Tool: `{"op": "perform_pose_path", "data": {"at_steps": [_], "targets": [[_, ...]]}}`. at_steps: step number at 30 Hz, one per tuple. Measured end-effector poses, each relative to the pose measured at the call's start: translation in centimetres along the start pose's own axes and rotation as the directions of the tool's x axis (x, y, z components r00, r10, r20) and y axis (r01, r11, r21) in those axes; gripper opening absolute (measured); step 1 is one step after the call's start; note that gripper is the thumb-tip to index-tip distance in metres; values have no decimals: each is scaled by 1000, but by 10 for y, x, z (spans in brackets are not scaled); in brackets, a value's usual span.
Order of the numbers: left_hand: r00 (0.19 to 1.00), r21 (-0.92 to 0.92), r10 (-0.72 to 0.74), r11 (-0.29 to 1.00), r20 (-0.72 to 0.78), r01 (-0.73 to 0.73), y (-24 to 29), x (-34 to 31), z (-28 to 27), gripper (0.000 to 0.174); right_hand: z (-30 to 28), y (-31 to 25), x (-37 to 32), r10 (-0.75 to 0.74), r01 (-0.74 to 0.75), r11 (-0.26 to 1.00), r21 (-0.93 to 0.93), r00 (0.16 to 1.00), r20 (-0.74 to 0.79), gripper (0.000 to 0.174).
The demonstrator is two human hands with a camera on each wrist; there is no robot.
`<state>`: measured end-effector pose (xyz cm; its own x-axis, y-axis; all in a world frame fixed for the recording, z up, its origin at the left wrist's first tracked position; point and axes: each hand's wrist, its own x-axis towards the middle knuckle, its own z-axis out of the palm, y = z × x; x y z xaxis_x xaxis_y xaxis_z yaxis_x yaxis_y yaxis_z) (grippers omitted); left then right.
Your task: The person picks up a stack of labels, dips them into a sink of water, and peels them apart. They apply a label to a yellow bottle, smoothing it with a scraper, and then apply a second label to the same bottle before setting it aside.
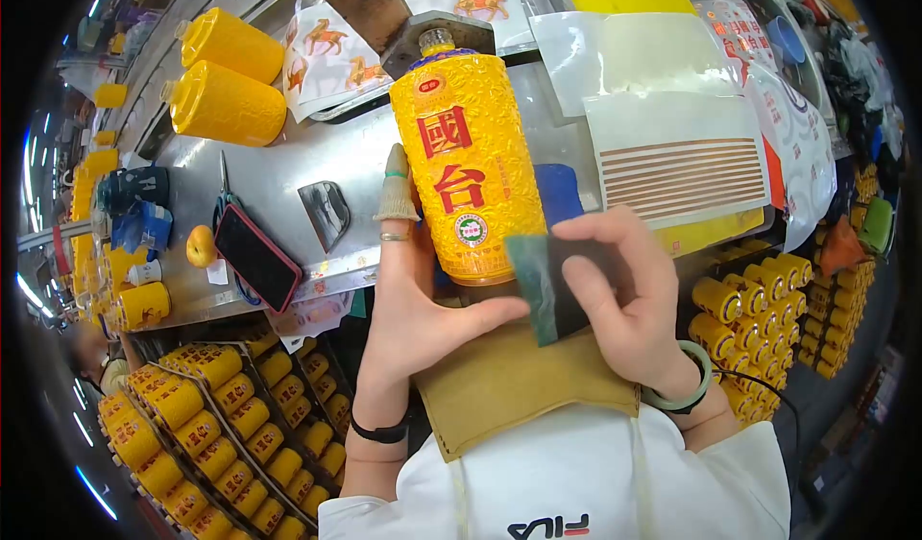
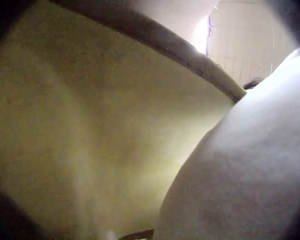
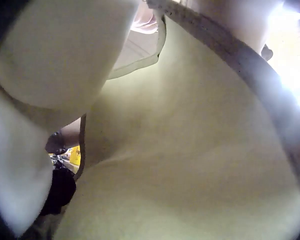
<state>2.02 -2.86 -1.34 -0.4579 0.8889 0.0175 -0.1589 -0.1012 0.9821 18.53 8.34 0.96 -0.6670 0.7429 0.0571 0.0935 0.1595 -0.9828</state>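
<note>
A yellow bottle (image 1: 461,170) with large red characters and a round green-and-white sticker lies neck away from me. Along its left side runs my left hand (image 1: 408,300), its index finger straight and covered in finger cots. The left thumb stretches out below the bottle's base, its tip near the green edge of a dark flat pad. My right hand (image 1: 624,295) pinches that pad (image 1: 557,290) between thumb and fingers, close to the bottle's lower right edge. Both wrist views mostly show tan cloth (image 2: 105,130), with the hands' work hidden.
A metal holder (image 1: 451,36) stands at the bottle's neck. Two yellow bottles (image 1: 228,103), a phone (image 1: 257,257) and scissors (image 1: 225,194) lie left. Striped sheets (image 1: 682,161) lie right. Racks of yellow bottles (image 1: 230,425) stand below the table.
</note>
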Motion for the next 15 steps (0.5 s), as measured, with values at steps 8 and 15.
{"op": "perform_pose_path", "data": {"at_steps": [8, 15], "targets": [[992, 343, -9, 938, -123, 51, -25, -8, -19, 104, -6, -4, -4, 111, -116, 983, -141, 993, -44, 18], [971, 445, 122, 895, -205, -19, -15, -10, -4, 103, 5, -14, -7, 2, -6, 984, -177, 1000, -24, 19]]}}
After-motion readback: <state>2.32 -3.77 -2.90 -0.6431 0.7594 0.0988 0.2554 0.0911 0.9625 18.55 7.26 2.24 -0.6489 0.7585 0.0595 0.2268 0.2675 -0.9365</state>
